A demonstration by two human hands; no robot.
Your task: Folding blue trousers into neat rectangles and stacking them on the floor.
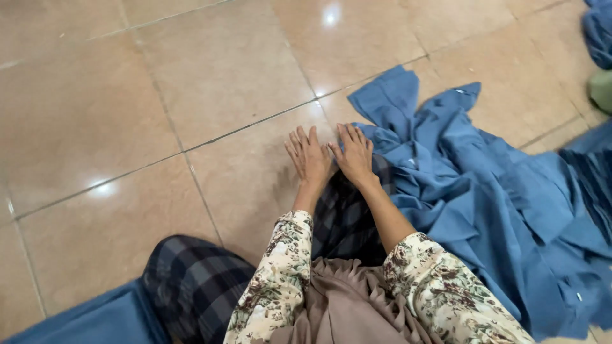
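Note:
My left hand (309, 156) lies flat, fingers spread, on the tan tiled floor (210, 83), holding nothing. Beside it, thumbs nearly touching, my right hand (352, 153) rests palm down with its fingers at the edge of a crumpled blue cloth (472, 191). That cloth spreads out to the right across the floor. Both arms wear floral cream sleeves (280, 274). A dark plaid fabric (344, 216) lies under my wrists and over my knee at lower left.
More blue cloth (95, 318) shows at the bottom left corner. Dark blue fabric (599, 32) and a greenish item (602, 89) sit at the right edge. A brown pleated cloth (347, 299) hangs in front of me.

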